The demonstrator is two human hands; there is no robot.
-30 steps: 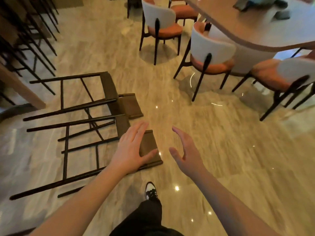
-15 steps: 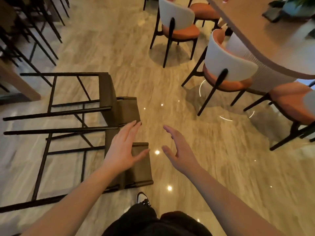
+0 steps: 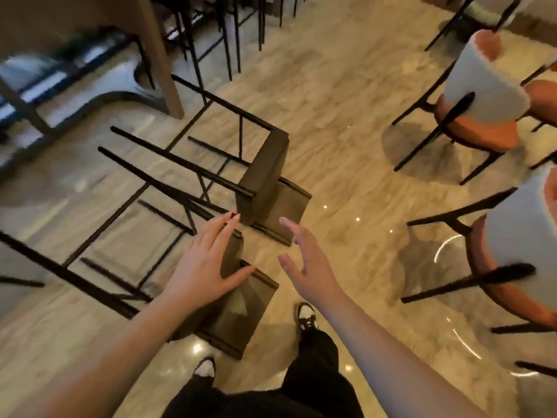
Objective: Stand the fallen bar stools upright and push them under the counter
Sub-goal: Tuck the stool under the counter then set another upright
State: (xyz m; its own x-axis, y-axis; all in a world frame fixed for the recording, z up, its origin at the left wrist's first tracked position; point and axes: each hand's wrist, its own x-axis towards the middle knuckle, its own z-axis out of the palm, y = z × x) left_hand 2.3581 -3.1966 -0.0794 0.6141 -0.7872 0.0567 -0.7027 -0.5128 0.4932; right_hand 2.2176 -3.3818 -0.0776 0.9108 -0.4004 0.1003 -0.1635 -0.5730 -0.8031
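Two bar stools lie on their sides on the polished floor, the near stool (image 3: 238,309) by the person's feet and the far stool (image 3: 265,176) just beyond it, their dark legs pointing left toward the wooden counter (image 3: 156,52) at the far left. The left hand (image 3: 208,263) reaches over the near stool's seat with fingers spread and straight, whether touching cannot be told, while the right hand (image 3: 304,260) hovers just right of it, likewise spread and holding nothing. Judged from this arrangement, the task is at its beginning: neither stool is yet raised, and both remain to be righted and pushed under the counter.
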